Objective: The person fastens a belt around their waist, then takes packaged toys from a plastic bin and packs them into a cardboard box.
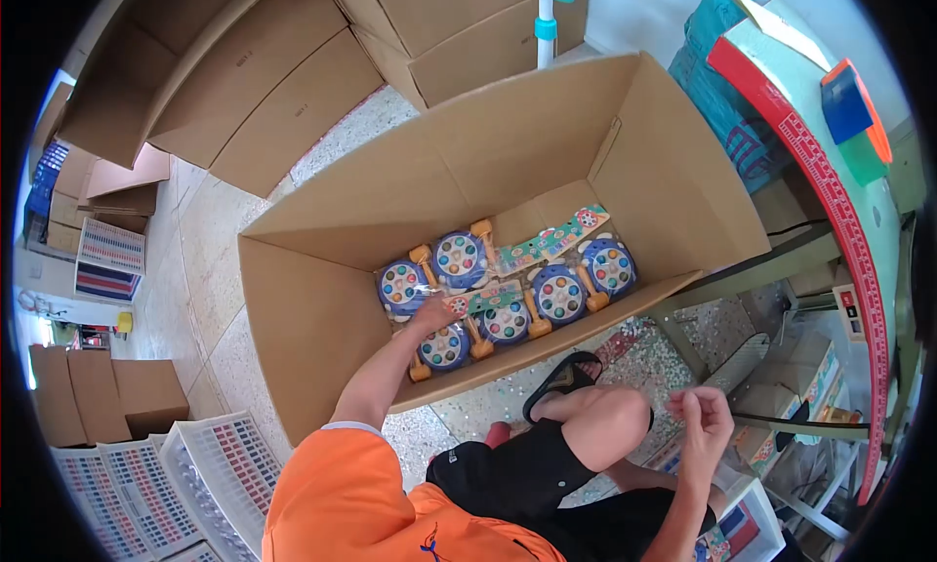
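My left hand (432, 314) reaches into a large open cardboard box (322, 201), at the end of a green printed card (496, 297) on a packaged toy; its fingers are bent round the card's end. Blue round toys with coloured dots and orange handles, such as one toy (561, 299) and another (460, 257), lie in clear packs on the box floor. A second printed card (551, 240) lies along the back row. My right hand (701, 414) is raised above my knee, outside the box, with its fingers curled; nothing shows in it.
Stacked cartons (264, 84) stand behind the box. White baskets (229, 464) are at lower left. At right is a table with a red ruled edge (830, 172), bearing a tape roll (847, 103). Another basket (756, 523) sits at lower right.
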Tool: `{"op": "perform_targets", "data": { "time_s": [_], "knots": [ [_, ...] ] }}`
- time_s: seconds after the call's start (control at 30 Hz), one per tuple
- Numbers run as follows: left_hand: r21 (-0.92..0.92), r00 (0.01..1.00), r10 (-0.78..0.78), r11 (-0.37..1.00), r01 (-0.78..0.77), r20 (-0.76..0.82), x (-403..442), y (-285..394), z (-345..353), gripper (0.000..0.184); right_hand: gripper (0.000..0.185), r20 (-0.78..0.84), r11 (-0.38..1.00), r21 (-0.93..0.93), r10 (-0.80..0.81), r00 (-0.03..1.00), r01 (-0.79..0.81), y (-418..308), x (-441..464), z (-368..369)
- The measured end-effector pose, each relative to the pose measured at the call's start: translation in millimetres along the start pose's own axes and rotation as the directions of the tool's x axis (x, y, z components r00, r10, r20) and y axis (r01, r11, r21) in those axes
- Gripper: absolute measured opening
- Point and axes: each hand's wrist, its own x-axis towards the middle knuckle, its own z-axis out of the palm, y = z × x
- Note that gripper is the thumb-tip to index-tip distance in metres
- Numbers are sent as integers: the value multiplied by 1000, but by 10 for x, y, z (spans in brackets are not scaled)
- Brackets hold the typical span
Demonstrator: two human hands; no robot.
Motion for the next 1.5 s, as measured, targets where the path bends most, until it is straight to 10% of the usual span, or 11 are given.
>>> {"op": "perform_targets", "data": {
  "time_s": [0.1, 0.37, 0.63, 0.77, 0.8, 0.87, 0.9, 1.13, 1.5],
  "knots": [
    [426, 969, 246, 875, -230, 19, -40, 468, 50, 94, 9, -43, 999, -36, 19, 999, -21, 30, 78, -99],
    [645, 974, 82, 736, -204, 213, 379, 957, 250, 99, 10, -88, 995, -77, 63, 994, -70, 373, 126, -205],
    [447, 953, 53, 875, -189, 299, 776, 873, 308, 102, 8, -197, 991, -58, 105, 975, -118, 423, -256, -545],
    [230, 801, 586, 802, -551, -123, 409, 1230, 275, 58, 8, -368, 987, -103, 81, 926, -127, 393, -842, -902],
    [173, 869, 438, 897, -407, -228, 321, 1449, 277, 49, 8, -408, 992, -92, 39, 912, -83, 355, -1030, -979],
    [72, 691, 707, 705, -706, -150, -58, 2032, 86, 38, 8, -527, 998, -8, 50, 848, -63, 249, -1407, -1109],
    [-82, 768, 617, 768, -636, -172, -527, 2295, 80, 41, 8, -594, 994, 81, 102, 798, -66, 216, -1606, -1159],
    [-290, 226, 970, 193, -937, -87, -2683, 3693, 337, 25, 11, -847, 998, 28, 51, 529, -53, 777, -3284, -1742],
    [-408, -448, 767, -265, -873, 460, -5435, 4311, 2593, 29, 22, -784, 867, 457, 499, 369, -201, 3200, -5226, -1941]
  ]
}}
